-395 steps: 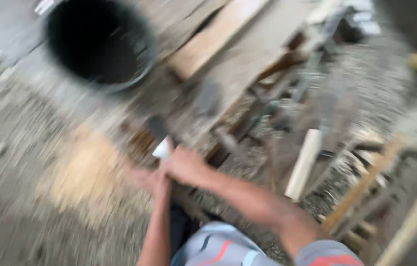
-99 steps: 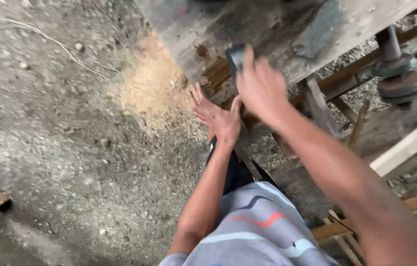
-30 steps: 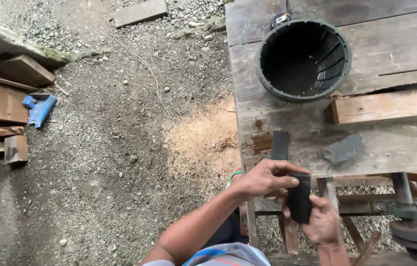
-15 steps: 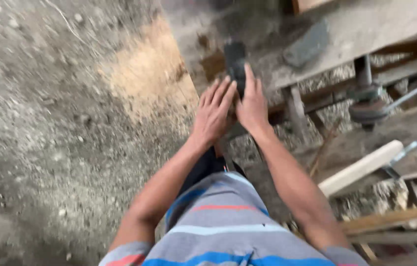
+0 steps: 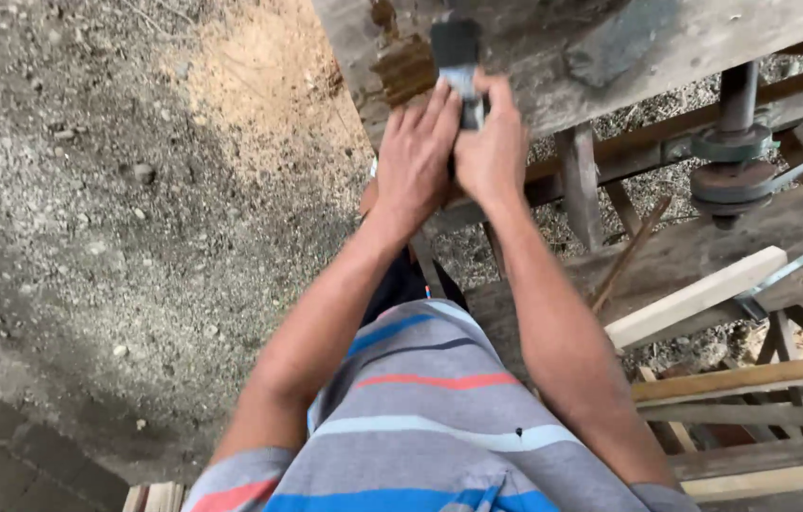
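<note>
At the top centre of the frame, the left hand point(image 5: 414, 156) and right hand point(image 5: 492, 152) are pressed side by side, fingers flat, on a dark rectangular sharpening block point(image 5: 456, 57) lying at the edge of the weathered grey wooden bench point(image 5: 705, 33). Half a second back they sat lower on it; a second ago the block was held off the bench. It now looks seated against the rusty brown wooden stop point(image 5: 405, 68).
</note>
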